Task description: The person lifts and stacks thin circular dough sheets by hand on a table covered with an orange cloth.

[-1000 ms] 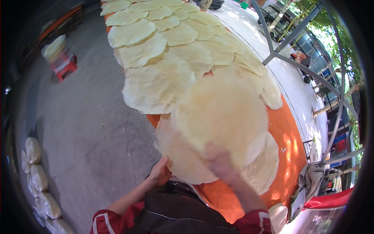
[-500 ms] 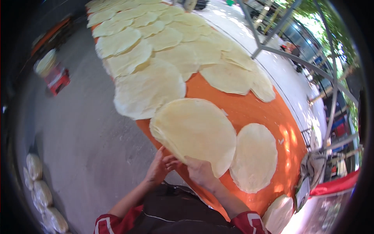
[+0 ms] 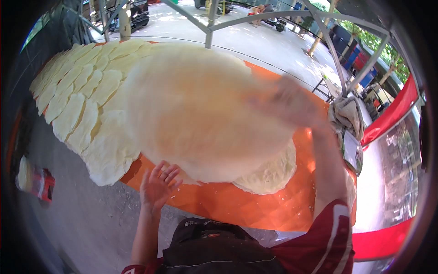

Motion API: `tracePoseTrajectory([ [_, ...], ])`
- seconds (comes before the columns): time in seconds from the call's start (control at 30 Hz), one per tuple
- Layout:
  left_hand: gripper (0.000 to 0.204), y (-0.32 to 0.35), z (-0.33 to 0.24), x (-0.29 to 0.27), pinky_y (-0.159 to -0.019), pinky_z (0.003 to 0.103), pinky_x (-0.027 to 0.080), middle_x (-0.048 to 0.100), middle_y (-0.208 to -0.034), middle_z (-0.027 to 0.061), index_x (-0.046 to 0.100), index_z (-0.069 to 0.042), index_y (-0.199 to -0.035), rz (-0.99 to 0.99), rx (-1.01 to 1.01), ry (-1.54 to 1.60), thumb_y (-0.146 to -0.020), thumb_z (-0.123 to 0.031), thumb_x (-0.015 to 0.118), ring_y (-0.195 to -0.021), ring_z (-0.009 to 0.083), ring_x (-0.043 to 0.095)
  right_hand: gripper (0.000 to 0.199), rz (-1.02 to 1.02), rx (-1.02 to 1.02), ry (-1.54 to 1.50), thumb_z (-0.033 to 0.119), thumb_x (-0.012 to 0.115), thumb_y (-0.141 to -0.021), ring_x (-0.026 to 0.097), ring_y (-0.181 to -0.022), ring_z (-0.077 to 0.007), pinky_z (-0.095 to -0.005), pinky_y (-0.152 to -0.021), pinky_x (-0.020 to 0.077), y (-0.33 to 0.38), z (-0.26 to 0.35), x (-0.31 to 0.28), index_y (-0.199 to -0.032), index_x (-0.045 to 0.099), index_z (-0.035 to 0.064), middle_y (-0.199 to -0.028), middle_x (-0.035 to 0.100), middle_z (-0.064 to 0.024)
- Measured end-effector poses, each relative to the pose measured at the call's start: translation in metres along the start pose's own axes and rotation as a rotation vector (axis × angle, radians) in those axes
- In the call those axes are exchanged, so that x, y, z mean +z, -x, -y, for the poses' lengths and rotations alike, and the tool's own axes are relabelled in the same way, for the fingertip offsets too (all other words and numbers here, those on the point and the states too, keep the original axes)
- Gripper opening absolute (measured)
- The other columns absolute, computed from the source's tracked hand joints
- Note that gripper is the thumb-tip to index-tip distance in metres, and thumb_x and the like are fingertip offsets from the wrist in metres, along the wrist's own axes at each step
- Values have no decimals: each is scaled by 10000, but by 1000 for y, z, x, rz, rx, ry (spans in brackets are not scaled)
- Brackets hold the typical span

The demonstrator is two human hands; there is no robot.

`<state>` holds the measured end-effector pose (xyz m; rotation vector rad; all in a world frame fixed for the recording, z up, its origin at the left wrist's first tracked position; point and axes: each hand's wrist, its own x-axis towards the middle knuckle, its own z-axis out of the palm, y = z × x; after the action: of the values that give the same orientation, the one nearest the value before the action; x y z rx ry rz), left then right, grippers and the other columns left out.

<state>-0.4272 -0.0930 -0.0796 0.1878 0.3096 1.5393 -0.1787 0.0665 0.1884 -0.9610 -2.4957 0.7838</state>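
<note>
A large, thin round flatbread (image 3: pixel 196 114), smeared by motion, is spread in the air above the table. My right hand (image 3: pixel 292 102) grips it by its right side, with the arm stretched forward and the fingers blurred. Below the sheet's near left edge, my left hand (image 3: pixel 159 185) is open, palm up and fingers spread, holding nothing. Partly covered by the raised sheet, another flatbread (image 3: pixel 269 173) lies on the orange tabletop (image 3: pixel 219 205). Many pale flatbreads (image 3: pixel 75 112) overlap in rows across the left part of the table.
A metal frame (image 3: pixel 208 34) stands behind the table's far edge. Grey cloth (image 3: pixel 349 114) hangs at the right end, near a red sheet (image 3: pixel 388 114). On the floor to the left is a red stool (image 3: pixel 45 185) with a pale container (image 3: pixel 25 173) beside it.
My right hand has lifted a flatbread off the table and swung it forward and right. My left hand has let go and opened. The view has turned to the right.
</note>
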Motion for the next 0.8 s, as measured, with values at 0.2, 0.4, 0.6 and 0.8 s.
tracePoseTrajectory([
  [0.2,285,-77,92,-37,-873,414,417,550,-983,151,516,37,-1006,-401,-356,-151,-794,-146,573,-910,284,531,184,-259,-139,679,58,551,-707,578,-584,-174,-282,-529,441,45,22,-75,-880,604,29,-678,593,-58],
  [0.4,246,-122,150,-35,-751,354,474,570,-912,122,526,55,-960,-502,-472,-389,-756,-69,587,-803,235,558,356,-112,-103,1112,70,513,-635,520,-636,-208,-334,-526,421,80,-148,85,-977,525,-28,-739,501,-89],
  [0.6,165,-126,165,-29,-623,248,444,592,-831,99,568,7,-921,-350,-455,-934,-778,-73,549,-760,171,562,157,157,70,643,127,518,-662,525,-610,-222,-335,-510,420,109,-249,161,-786,511,33,-718,515,-68],
  [0.8,230,-114,187,-1,-644,347,514,540,-890,105,413,0,-1030,-446,-245,-577,-817,-30,495,-772,200,574,266,-67,72,825,143,521,-681,531,-650,-212,-318,-529,425,117,-210,196,-898,537,-9,-744,528,-90],
])
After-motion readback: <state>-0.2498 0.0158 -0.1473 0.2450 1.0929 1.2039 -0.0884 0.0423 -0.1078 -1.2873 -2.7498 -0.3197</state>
